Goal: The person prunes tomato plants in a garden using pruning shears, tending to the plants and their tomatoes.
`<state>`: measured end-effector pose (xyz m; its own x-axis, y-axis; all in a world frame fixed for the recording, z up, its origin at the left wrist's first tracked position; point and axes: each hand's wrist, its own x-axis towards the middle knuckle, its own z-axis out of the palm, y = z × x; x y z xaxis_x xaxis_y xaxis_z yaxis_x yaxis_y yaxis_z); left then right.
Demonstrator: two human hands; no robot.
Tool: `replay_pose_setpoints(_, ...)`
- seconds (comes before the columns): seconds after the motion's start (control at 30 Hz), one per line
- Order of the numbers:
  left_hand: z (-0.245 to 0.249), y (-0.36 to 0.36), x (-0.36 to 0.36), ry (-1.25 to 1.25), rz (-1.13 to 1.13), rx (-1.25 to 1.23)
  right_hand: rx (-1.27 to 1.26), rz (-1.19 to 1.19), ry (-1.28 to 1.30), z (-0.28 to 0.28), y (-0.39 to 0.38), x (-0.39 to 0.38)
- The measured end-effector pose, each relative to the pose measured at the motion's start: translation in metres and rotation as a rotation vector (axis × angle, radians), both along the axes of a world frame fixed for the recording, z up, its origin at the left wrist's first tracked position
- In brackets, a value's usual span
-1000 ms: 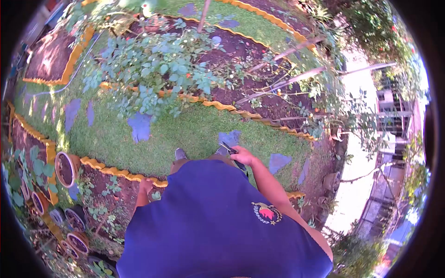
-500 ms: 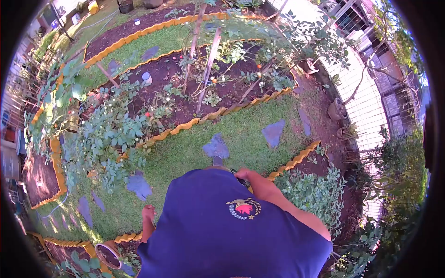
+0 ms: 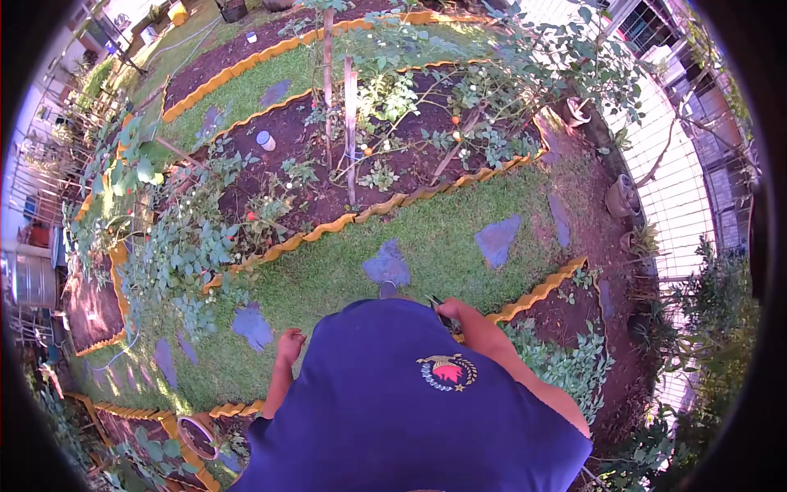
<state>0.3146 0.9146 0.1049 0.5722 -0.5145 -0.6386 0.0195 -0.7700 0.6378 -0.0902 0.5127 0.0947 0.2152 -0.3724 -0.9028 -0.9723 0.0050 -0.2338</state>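
Observation:
My right hand (image 3: pixel 449 309) is closed around a dark, pointed hand tool (image 3: pixel 434 302) in front of my body. Its tip sticks out past the fingers, and the rest is mostly hidden by the hand and my dark blue shirt (image 3: pixel 393 394). On the other side, my left hand (image 3: pixel 291 344) hangs over the grass with its fingers curled in and nothing visible in them. One shoe (image 3: pixel 388 289) shows beyond the shirt, at the near edge of a stepping stone (image 3: pixel 387 264).
Wavy yellow edging (image 3: pixel 381 210) borders a soil bed with tomato plants (image 3: pixel 385 98), wooden stakes (image 3: pixel 351 131) and a white cup (image 3: pixel 266 140). Another leafy bed (image 3: pixel 557 361) lies right. Flat stones (image 3: pixel 498 239) dot the grass path (image 3: pixel 328 279). Pots (image 3: pixel 623 197) stand along the right wall.
The view has shifted slightly, so the garden beds appear moved. My left hand has swung forward and up beside the shirt. My right hand still grips the dark tool.

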Motion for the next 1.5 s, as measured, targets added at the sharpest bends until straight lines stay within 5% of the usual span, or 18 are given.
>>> replay_pose_setpoints(0.07, 0.028, -0.010, -0.021, -0.050, 0.059, -0.002, -0.013, 0.020, -0.014, -0.011, -0.023, -0.003)
replay_pose_setpoints(0.3, 0.012, 0.053, -0.077, 0.033, 0.162, 0.127, -0.106, 0.051, -0.098, -0.012, -0.059, 0.025)
replay_pose_setpoints(0.47, 0.094, 0.036, -0.114, 0.233, 0.347, 0.368, -0.080, 0.136, -0.100, -0.001, -0.050, 0.044)
replay_pose_setpoints(0.7, 0.063, 0.062, -0.116, 0.163, 0.253, 0.245, -0.051, 0.258, -0.013, -0.015, -0.027, 0.049)
replay_pose_setpoints(0.8, 0.043, 0.065, -0.100, 0.090, 0.211, 0.181, 0.006, 0.234, -0.012, 0.012, -0.022, 0.067)
replay_pose_setpoints(0.93, -0.046, 0.105, -0.061, 0.119, 0.198, 0.051, -0.044, 0.178, 0.054, 0.036, -0.012, 0.102)
replay_pose_setpoints(1.0, -0.042, 0.104, -0.031, 0.161, 0.173, 0.095, -0.096, 0.130, 0.012, 0.058, 0.001, 0.127)
replay_pose_setpoints(1.07, 0.014, 0.072, 0.020, 0.183, 0.142, 0.155, -0.111, 0.067, -0.043, 0.062, 0.011, 0.148)
replay_pose_setpoints(1.27, 0.009, 0.072, 0.110, 0.041, 0.064, 0.161, -0.013, -0.049, -0.133, 0.082, 0.031, 0.197)
replay_pose_setpoints(1.5, 0.010, 0.055, 0.051, 0.180, 0.149, 0.179, 0.152, -0.208, -0.120, 0.019, -0.003, 0.181)
